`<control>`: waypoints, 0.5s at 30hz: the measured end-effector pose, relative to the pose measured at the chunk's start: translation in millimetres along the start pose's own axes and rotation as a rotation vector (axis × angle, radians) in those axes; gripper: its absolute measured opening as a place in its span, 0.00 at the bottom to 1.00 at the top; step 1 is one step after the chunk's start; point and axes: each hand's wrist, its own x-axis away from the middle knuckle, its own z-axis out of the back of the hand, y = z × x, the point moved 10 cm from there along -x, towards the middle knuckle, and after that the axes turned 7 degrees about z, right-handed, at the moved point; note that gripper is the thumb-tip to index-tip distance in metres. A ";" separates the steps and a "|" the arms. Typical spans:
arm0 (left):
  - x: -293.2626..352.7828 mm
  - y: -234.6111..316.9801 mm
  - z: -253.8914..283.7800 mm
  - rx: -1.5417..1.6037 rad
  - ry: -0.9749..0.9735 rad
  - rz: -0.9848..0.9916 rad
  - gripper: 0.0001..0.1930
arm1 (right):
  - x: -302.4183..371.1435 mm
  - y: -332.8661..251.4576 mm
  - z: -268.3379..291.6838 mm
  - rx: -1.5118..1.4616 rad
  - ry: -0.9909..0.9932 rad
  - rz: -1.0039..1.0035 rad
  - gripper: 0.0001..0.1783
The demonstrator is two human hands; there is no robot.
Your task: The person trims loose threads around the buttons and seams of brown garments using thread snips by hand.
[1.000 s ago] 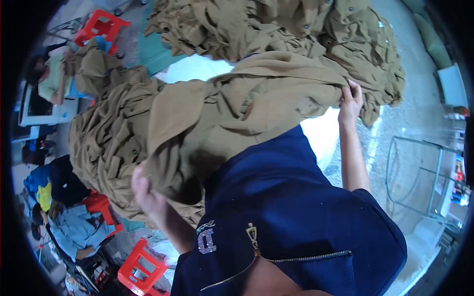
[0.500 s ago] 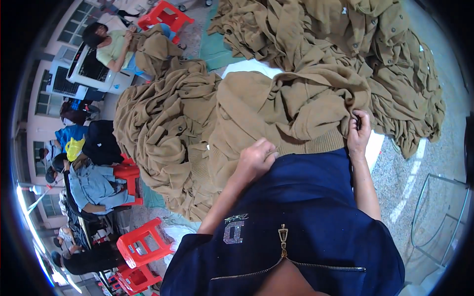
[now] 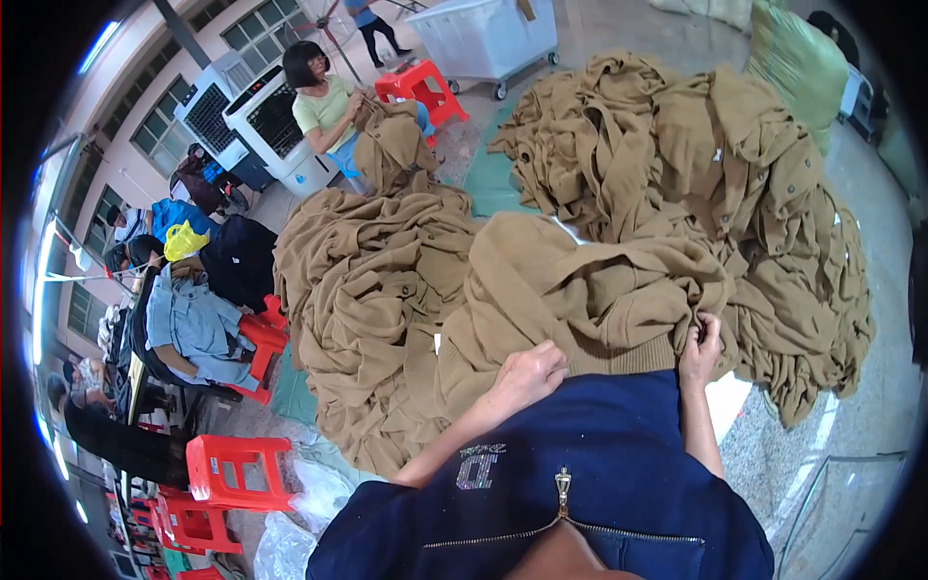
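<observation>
A brown knitted sweater (image 3: pixel 541 280) lies bunched over my lap, its ribbed hem along the waist of my dark blue top. My right hand (image 3: pixel 700 353) is closed at the sweater's right edge, fingers pinching a fold of the knit. Near the left part of the hem rests my left hand (image 3: pixel 530 375), its fingers curled; whatever is inside them is hidden. Left of the sweater a large heap of brown knitwear (image 3: pixel 358 280) touches it. Another heap of buttoned brown cardigans (image 3: pixel 667 145) rises ahead and to the right.
At far left stand red plastic stools (image 3: pixel 237 469), with clear plastic bags (image 3: pixel 319 493) beside them. A person in a light green top (image 3: pixel 324 111) sits beyond the left heap, holding brown knitwear. A white wheeled bin (image 3: pixel 483 39) and a pale green sack (image 3: pixel 793 72) are at the back.
The view has tilted up, so the heaps and my hands sit lower in the picture and the wheeled bin and sack show. Both hands stay at the sweater's hem.
</observation>
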 end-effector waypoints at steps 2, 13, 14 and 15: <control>-2.0 -2.9 1.5 -0.005 0.009 0.009 0.06 | -0.1 6.3 -4.8 0.008 -0.033 -0.038 0.11; -20.3 -34.8 -16.1 0.142 -0.046 0.100 0.09 | -7.1 0.6 -19.4 0.019 -0.044 0.062 0.10; -21.8 -37.6 -18.3 0.142 -0.042 0.101 0.09 | -6.2 9.6 -16.8 0.017 -0.036 0.004 0.10; -22.8 -40.3 -22.6 0.161 -0.050 0.106 0.09 | -4.5 16.8 -15.1 0.016 -0.028 -0.053 0.10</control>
